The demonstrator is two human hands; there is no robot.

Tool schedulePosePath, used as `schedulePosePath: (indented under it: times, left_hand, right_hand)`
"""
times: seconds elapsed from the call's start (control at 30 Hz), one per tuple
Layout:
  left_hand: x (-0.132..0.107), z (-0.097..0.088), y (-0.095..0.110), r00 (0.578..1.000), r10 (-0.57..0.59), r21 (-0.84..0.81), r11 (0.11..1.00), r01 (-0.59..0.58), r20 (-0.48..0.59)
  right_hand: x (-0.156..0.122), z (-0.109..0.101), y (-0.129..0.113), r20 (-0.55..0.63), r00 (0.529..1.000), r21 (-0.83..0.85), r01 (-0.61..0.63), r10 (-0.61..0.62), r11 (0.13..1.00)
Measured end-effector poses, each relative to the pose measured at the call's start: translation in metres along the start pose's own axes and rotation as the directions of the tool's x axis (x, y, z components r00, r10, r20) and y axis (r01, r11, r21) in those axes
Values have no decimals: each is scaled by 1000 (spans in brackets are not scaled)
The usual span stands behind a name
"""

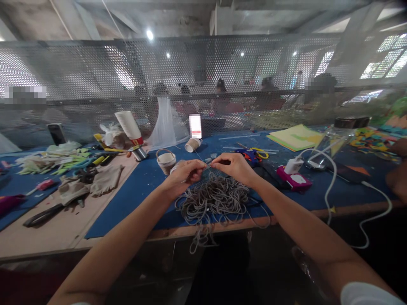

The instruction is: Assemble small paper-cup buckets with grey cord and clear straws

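A loose heap of grey cord [213, 197] lies on the blue mat, with several loops hanging over the table's front edge. Above it my left hand [190, 171] and my right hand [234, 167] meet almost fingertip to fingertip, both closed in a pinch. Between them runs a thin grey strand [208, 162], too fine to make out fully; it looks like the same cord. Just left of my left hand stands a small basket [166, 161] with a thin arched handle. Behind the hands, a pale cup [192, 145] lies on its side.
Blue and yellow-handled scissors [254, 155] lie behind my right hand. Farther right are a magenta power strip [293, 178] with a white charger, and a clear jar [330, 144]. Leftward are stacked paper cups [128, 126] and gloves [106, 180]. A perforated screen [203, 63] stands behind, people beyond it.
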State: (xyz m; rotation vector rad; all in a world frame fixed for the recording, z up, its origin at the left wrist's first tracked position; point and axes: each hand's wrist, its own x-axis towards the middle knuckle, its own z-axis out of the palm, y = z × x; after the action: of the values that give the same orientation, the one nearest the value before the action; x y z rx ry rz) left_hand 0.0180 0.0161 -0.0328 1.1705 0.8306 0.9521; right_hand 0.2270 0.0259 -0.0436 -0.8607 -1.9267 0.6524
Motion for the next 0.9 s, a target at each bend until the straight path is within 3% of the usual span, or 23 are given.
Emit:
schedulePosePath:
  times: [0.37,0.7,0.9]
  left_hand:
    - [0,-1,-7,993,-50,-91,994,60,111]
    - [1,-3,-10,998,52,-65,997,-50,34]
    - [4,-7,-13,999,54,-86,995,-53,6]
  right_hand:
    - [3,-5,5,7,999,-25,-51,51,998]
    - [4,-3,7,14,999,-11,-41,41,999]
    - [5,-4,6,39,998,-23,-45,45,999]
